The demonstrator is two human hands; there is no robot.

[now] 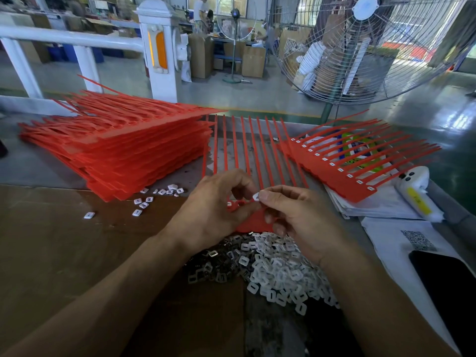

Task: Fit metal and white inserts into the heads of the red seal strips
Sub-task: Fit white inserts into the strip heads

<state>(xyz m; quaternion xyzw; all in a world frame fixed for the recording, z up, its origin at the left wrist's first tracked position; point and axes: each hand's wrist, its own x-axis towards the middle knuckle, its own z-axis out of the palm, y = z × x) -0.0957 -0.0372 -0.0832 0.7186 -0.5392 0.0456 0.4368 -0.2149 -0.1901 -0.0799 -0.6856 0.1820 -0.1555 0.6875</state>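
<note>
Strip comb [253, 163] at centre, heads near, tails running to 12 o'clock. Right hand [291, 215] pinches a white insert [256, 196] over a head; left hand [213, 210] grips the head bar. Risk: insert tilts, jams or drops into the insert heap [278, 271] at 6 o'clock.

Two hands are at work, the left hand [213, 210] and the right hand [296, 217], with one white insert [256, 196] pinched between them over one red seal strip sheet [253, 161]. One finished sheet [342, 173] lies to the right showing about twelve filled heads, and one tall stack of red sheets [123, 148] sits to the left, too dense to count. There are two heaps of loose parts, white inserts [280, 271] and metal inserts [213, 266], plus roughly a dozen assembled inserts [152, 199] scattered, one fan [360, 47] and one phone [448, 287].
</note>
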